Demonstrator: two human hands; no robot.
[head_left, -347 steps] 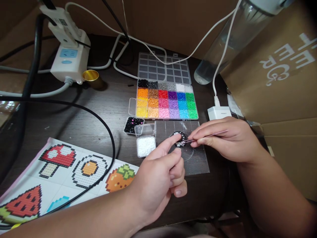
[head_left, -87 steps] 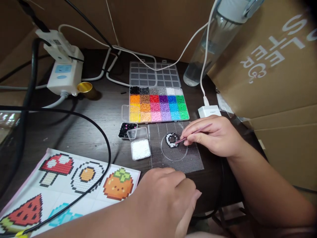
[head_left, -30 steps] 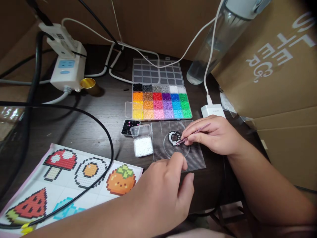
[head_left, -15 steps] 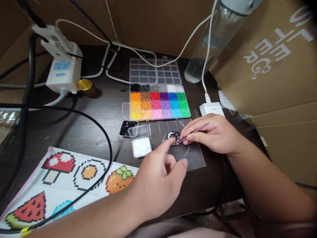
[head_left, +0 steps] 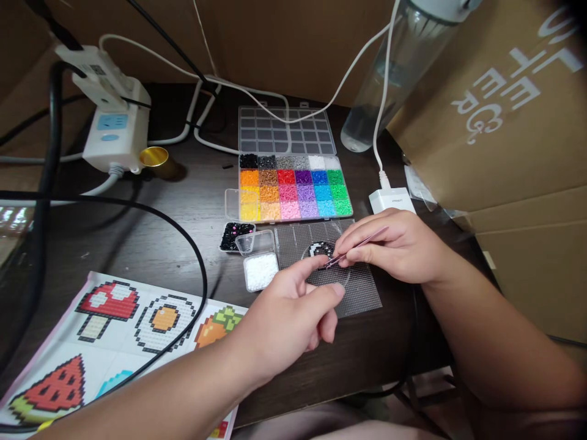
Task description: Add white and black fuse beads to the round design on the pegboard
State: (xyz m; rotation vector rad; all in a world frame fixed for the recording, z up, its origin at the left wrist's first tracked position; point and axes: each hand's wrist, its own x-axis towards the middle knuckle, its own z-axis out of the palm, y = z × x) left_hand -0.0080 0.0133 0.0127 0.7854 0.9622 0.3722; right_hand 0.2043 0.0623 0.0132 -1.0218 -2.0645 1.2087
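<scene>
My right hand [head_left: 398,247] pinches thin pink tweezers [head_left: 360,244] whose tips rest at the right edge of a small black-and-white bead figure [head_left: 318,249] on a clear pegboard [head_left: 362,293]. My left hand [head_left: 287,318] hovers over the pegboard's near left corner, index finger stretched toward the bead figure and thumb beside it; nothing shows in it. A small tub of white beads [head_left: 260,271] and a tub of black beads [head_left: 235,235] sit just left of the pegboard.
An open case of sorted coloured beads [head_left: 293,186] lies behind the pegboard. A pattern sheet [head_left: 114,324] with a black cable [head_left: 192,244] across it lies at the near left. A power strip [head_left: 114,122], gold cap [head_left: 153,157], clear bottle [head_left: 389,73], white charger [head_left: 392,198] and cardboard box [head_left: 504,122] ring the desk.
My left hand rose from the pegboard's near edge and reached its index finger toward the bead figure. My right hand kept the tweezers at the figure.
</scene>
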